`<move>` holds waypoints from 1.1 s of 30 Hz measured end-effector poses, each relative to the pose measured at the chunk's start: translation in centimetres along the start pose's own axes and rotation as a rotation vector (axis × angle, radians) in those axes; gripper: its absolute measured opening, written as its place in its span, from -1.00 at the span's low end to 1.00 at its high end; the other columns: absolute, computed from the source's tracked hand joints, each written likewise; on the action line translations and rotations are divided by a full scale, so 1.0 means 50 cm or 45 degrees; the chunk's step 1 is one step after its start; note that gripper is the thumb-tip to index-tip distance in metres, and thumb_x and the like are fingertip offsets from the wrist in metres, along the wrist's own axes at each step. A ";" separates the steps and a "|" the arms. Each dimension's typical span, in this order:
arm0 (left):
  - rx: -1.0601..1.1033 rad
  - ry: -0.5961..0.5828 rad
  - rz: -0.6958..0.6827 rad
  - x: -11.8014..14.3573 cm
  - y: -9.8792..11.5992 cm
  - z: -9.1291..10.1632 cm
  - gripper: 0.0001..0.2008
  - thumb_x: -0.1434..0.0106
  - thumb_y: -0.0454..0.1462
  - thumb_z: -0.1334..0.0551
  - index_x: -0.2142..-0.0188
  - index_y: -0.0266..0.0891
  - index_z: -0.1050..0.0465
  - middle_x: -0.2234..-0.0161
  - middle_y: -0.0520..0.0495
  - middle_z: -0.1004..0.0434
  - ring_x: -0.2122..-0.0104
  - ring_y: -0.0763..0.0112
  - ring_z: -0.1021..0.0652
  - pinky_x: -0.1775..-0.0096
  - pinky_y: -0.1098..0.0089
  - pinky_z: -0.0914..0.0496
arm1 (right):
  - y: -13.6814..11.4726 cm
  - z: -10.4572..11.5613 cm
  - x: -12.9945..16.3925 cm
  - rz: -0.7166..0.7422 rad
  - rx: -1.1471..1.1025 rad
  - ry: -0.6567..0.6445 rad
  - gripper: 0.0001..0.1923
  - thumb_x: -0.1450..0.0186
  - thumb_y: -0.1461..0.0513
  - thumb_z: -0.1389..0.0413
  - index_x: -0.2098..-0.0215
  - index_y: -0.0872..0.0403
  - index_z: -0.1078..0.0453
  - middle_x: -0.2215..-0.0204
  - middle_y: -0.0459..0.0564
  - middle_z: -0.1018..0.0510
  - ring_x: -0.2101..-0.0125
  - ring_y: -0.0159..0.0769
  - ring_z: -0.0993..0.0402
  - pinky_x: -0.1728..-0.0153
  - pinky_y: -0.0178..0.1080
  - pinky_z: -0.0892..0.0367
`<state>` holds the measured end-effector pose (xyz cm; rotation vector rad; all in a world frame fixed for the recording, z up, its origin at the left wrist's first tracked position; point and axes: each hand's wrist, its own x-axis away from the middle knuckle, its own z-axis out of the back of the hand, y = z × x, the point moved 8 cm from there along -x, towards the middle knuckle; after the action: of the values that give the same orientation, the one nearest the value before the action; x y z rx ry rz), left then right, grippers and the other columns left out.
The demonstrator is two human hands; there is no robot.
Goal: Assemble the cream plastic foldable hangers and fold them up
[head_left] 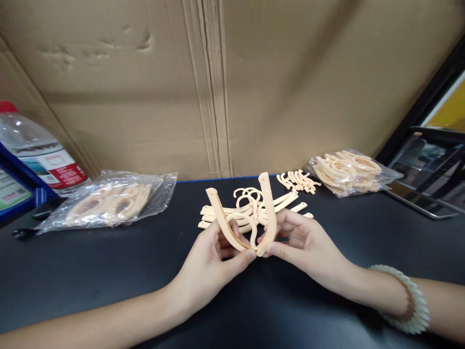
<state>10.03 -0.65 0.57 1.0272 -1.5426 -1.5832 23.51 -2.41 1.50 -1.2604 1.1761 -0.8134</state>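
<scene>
My left hand (212,261) and my right hand (303,242) together hold a cream plastic folding hanger (267,208), its two arms folded up into a V above the black table (109,281). The left fingers grip the left arm (220,215); the right fingers pinch the joint at the bottom (259,251). Just behind the hands lies a small pile of similar hanger arms and hooks (250,206). A beaded bracelet (414,300) circles my right wrist.
A clear bag of cream parts (109,203) lies at the left, another bag (348,169) at the back right, with loose hooks (298,180) beside it. A water bottle (39,155) stands far left. Cardboard (232,87) walls the back; a tablet (425,198) lies at the right.
</scene>
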 end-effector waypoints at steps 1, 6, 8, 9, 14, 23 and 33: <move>0.010 -0.002 0.000 0.000 0.000 0.000 -0.71 -0.06 -0.36 -0.37 0.34 -0.19 -0.25 0.44 0.13 -0.50 0.37 0.47 -0.57 0.25 0.43 -0.50 | -0.002 -0.001 0.001 0.012 0.012 0.007 -0.78 -0.13 0.27 -0.31 0.33 0.08 -0.36 0.43 -0.11 -0.49 0.38 -0.40 -0.47 0.25 -0.30 -0.48; 0.074 -0.001 0.005 -0.005 0.002 0.000 -0.71 -0.06 -0.35 -0.38 0.37 -0.19 -0.25 0.43 0.12 -0.55 0.37 0.49 -0.58 0.22 0.44 -0.50 | 0.001 -0.002 0.001 0.037 0.055 0.038 -0.82 -0.18 0.28 -0.26 0.33 0.07 -0.33 0.41 -0.10 -0.49 0.40 -0.41 -0.46 0.30 -0.30 -0.47; 0.098 0.013 -0.018 -0.007 0.009 0.003 -0.71 -0.05 -0.36 -0.40 0.37 -0.20 -0.26 0.40 0.10 -0.56 0.36 0.49 -0.58 0.23 0.45 -0.49 | 0.001 0.006 -0.004 0.045 0.063 0.050 -0.78 -0.16 0.28 -0.28 0.31 0.06 -0.31 0.39 -0.11 -0.49 0.40 -0.42 -0.46 0.33 -0.31 -0.47; 0.104 0.032 -0.032 -0.007 0.014 0.006 -0.70 -0.04 -0.36 -0.40 0.37 -0.20 -0.27 0.39 0.10 -0.56 0.35 0.48 -0.57 0.25 0.45 -0.49 | -0.001 0.014 -0.009 0.056 0.047 0.050 -0.74 -0.13 0.28 -0.30 0.31 0.05 -0.30 0.38 -0.12 -0.48 0.41 -0.43 -0.46 0.36 -0.33 -0.46; 0.079 0.295 -0.071 -0.009 0.038 0.051 -0.66 -0.01 -0.30 -0.44 0.34 -0.22 -0.27 0.44 0.08 -0.52 0.42 0.49 -0.52 0.32 0.45 -0.44 | -0.031 0.084 -0.044 0.100 0.102 -0.003 -0.73 -0.07 0.22 -0.35 0.36 0.07 -0.35 0.42 -0.12 -0.48 0.48 -0.42 -0.44 0.50 -0.34 -0.41; -0.274 0.918 -0.534 -0.004 0.091 0.177 -0.70 -0.06 -0.25 -0.31 0.21 -0.16 -0.30 0.16 -0.01 -0.37 0.13 0.28 -0.42 0.10 0.26 -0.30 | -0.081 0.129 -0.056 0.323 1.197 -0.515 -0.76 -0.13 0.08 -0.30 0.36 0.07 -0.48 0.19 0.05 -0.53 0.14 -0.18 -0.46 0.11 -0.14 -0.37; -1.432 -0.005 -0.699 0.021 0.089 -0.011 -0.79 -0.11 -0.29 -0.23 0.29 -0.16 -0.22 0.11 -0.11 -0.37 0.05 0.13 -0.36 0.04 0.09 -0.24 | -0.062 0.024 -0.002 0.512 1.553 -0.481 -0.55 -0.25 0.06 -0.18 -0.04 0.08 -0.33 -0.11 0.19 -0.34 -0.13 -0.05 -0.22 -0.12 0.00 -0.19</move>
<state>9.82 -2.06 4.95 0.7602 -0.1556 -2.3439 25.07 -2.54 4.44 -0.1285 0.4057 -0.7314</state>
